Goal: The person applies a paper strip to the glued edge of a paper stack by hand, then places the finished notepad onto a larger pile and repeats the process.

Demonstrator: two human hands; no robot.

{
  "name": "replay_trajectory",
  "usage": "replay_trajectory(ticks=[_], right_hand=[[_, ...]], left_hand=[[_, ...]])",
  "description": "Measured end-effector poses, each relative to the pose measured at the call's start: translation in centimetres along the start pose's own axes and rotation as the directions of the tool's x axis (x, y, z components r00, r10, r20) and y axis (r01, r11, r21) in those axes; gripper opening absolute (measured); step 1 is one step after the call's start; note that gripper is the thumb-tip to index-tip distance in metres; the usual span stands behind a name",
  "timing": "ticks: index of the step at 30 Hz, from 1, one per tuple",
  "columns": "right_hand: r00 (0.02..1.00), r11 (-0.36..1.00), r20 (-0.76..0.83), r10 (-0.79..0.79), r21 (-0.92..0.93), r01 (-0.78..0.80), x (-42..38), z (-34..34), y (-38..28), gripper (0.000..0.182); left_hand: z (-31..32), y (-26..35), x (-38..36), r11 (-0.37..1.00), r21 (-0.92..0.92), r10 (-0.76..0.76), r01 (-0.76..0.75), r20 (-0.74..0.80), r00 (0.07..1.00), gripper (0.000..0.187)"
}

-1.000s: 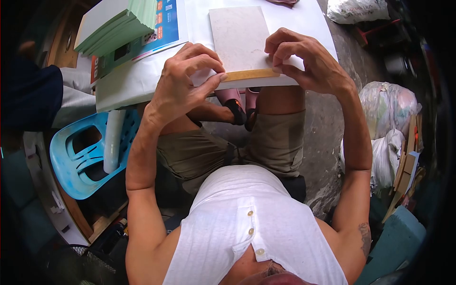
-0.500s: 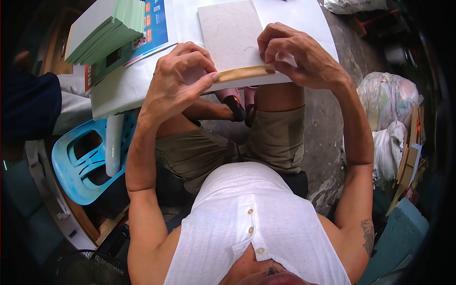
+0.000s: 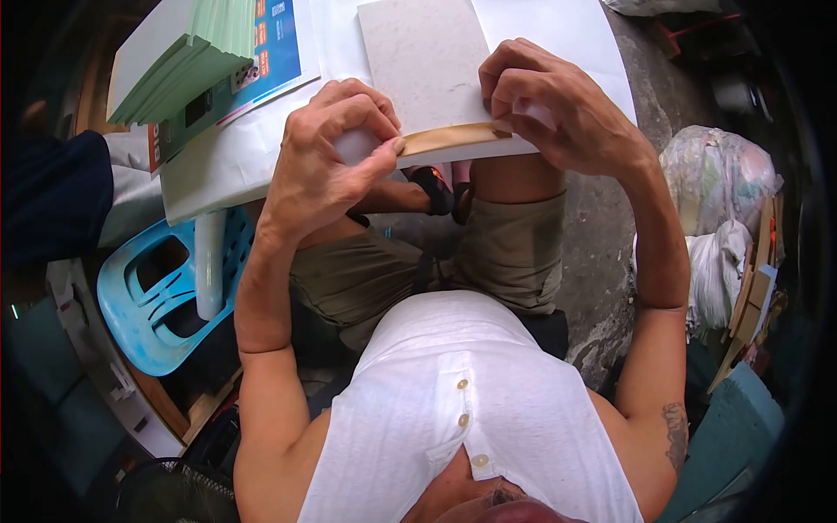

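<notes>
A glossy strip of brown tape [image 3: 453,137] stretches between my two hands, bowed slightly along the near edge of a grey board [image 3: 427,65]. My left hand [image 3: 336,157] pinches its left end between thumb and fingertip. The right end is in the pinch of my right hand [image 3: 562,109], whose curled fingers overlap the board's right edge. The board lies flat on the white-covered table [image 3: 567,30], its near end close to the table's front edge.
A stack of green-edged pads [image 3: 187,61] stands at the table's left, over a blue printed sheet [image 3: 283,52]. Below is a light-blue plastic stool [image 3: 139,322]. On the right are a clear bag of plastic [image 3: 719,179], a white sack [image 3: 715,270] and wooden strips [image 3: 754,301].
The view has shifted slightly. Both hands keep their pinch on the tape, and the strip stays along the board's near edge, a little more bowed.
</notes>
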State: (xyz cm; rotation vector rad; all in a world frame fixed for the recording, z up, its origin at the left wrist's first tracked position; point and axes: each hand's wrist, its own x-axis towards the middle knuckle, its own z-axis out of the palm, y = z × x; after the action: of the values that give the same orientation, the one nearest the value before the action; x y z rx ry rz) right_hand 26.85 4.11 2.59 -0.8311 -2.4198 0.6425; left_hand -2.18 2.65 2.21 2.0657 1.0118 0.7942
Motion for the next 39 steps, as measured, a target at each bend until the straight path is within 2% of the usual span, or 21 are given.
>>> replay_trajectory(ticks=[5, 8, 11, 14, 17, 18, 19, 20, 22, 23, 26, 27, 36, 39], right_hand=[[1.000, 0.999, -0.012, 0.029, 0.038, -0.029, -0.1, 0.4, 0.0, 0.025], [1.000, 0.996, 0.006, -0.014, 0.084, 0.014, 0.0, 0.1, 0.2, 0.025], [0.982, 0.979, -0.068, 0.177, 0.111, -0.169, 0.0, 0.4, 0.9, 0.026], [0.947, 0.965, -0.206, 0.248, 0.136, -0.224, -0.1, 0.6, 1.4, 0.024], [0.897, 0.900, -0.267, 0.352, 0.360, -0.246, -0.6, 0.6, 1.7, 0.022], [0.874, 0.863, -0.278, 0.399, 0.436, -0.255, -0.8, 0.7, 1.6, 0.022], [0.884, 0.928, -0.349, 0.310, 0.313, -0.201, -1.0, 1.0, 1.6, 0.018], [0.900, 0.949, -0.337, 0.275, 0.246, -0.198, -1.0, 1.0, 1.1, 0.017], [0.928, 0.977, -0.308, 0.208, 0.116, -0.180, -1.1, 1.2, -0.8, 0.016], [0.927, 0.974, -0.304, 0.221, 0.114, -0.195, -0.8, 1.8, -1.4, 0.015], [0.952, 0.990, -0.275, 0.130, -0.010, -0.138, -0.1, 2.1, -2.3, 0.013], [0.953, 0.989, -0.264, 0.150, 0.049, -0.142, 0.2, 2.5, -2.2, 0.010], [0.983, 0.996, -0.168, 0.071, -0.032, -0.077, 1.4, 2.7, -1.6, 0.012], [0.982, 0.994, -0.155, 0.103, -0.015, -0.107, 1.6, 2.5, -2.0, 0.012]], left_hand=[[-0.4, 0.1, 0.3, 1.000, 0.015, -0.020, 0.019, 0.080, 0.997, 0.011], [-0.1, 0.1, 0.2, 0.976, -0.171, -0.132, 0.134, 0.026, 0.991, 0.020], [-0.2, 0.2, 0.3, 0.981, -0.166, -0.107, 0.102, -0.020, 0.994, 0.019], [-0.1, -1.3, 0.1, 0.969, -0.213, -0.134, 0.122, -0.044, 0.990, 0.016], [0.0, -1.0, -0.2, 0.980, -0.155, -0.149, 0.126, -0.148, 0.978, 0.019], [0.1, -0.9, -0.3, 0.989, -0.129, -0.094, 0.073, -0.165, 0.982, 0.020], [0.1, -0.8, -0.3, 0.995, -0.102, -0.040, 0.021, -0.185, 0.982, 0.021], [0.1, -0.8, -0.5, 0.997, -0.072, 0.010, -0.025, -0.202, 0.979, 0.022], [-0.1, -0.4, -0.5, 0.992, 0.105, 0.092, -0.072, -0.198, 0.976, 0.018], [-0.1, -0.2, -0.4, 0.977, 0.191, 0.132, -0.096, -0.188, 0.973, 0.017], [0.5, 0.1, 0.0, 0.950, 0.285, 0.161, -0.126, -0.102, 0.982, 0.017], [0.7, 0.3, 0.1, 0.950, 0.291, 0.151, -0.117, -0.099, 0.984, 0.015], [1.3, 0.8, 0.7, 0.958, 0.280, 0.083, -0.064, -0.058, 0.995, 0.012], [1.3, 0.7, 0.8, 0.979, 0.201, 0.027, -0.018, -0.044, 0.999, 0.014]])
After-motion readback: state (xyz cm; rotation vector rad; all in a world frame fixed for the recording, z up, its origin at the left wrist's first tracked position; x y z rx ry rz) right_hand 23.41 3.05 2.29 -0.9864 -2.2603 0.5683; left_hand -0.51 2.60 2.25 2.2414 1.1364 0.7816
